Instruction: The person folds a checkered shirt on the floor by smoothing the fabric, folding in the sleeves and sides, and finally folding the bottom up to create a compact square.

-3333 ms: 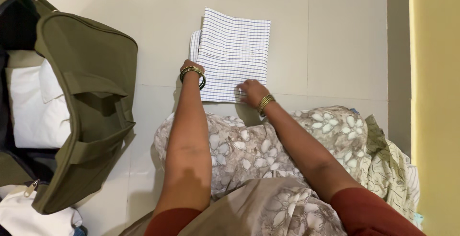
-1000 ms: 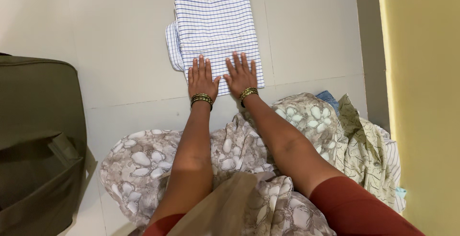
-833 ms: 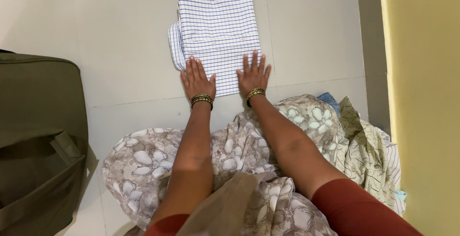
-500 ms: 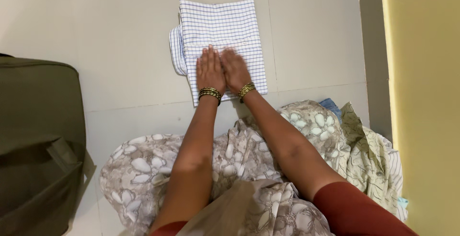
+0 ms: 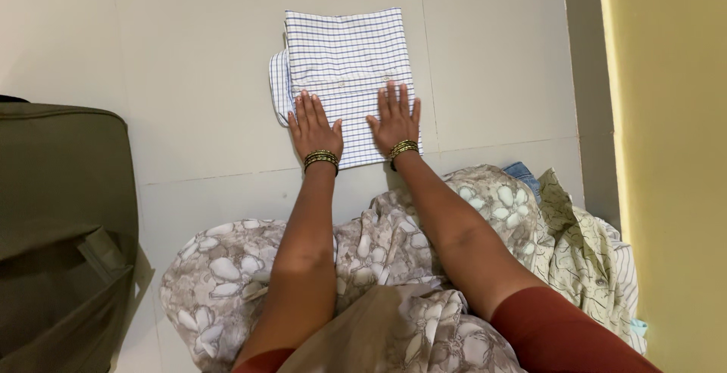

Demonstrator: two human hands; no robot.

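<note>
Both hands flat on the folded shirt (image 5: pixel 348 55), left hand (image 5: pixel 314 127) and right hand (image 5: pixel 395 119) fingers spread, pile of clothes (image 5: pixel 583 244) nearby.

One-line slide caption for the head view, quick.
Left hand and right hand press flat on a folded blue-checked white cotton shirt on the pale tiled floor.

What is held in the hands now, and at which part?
Nothing is held: left hand and right hand lie flat on the folded checked shirt.
</note>
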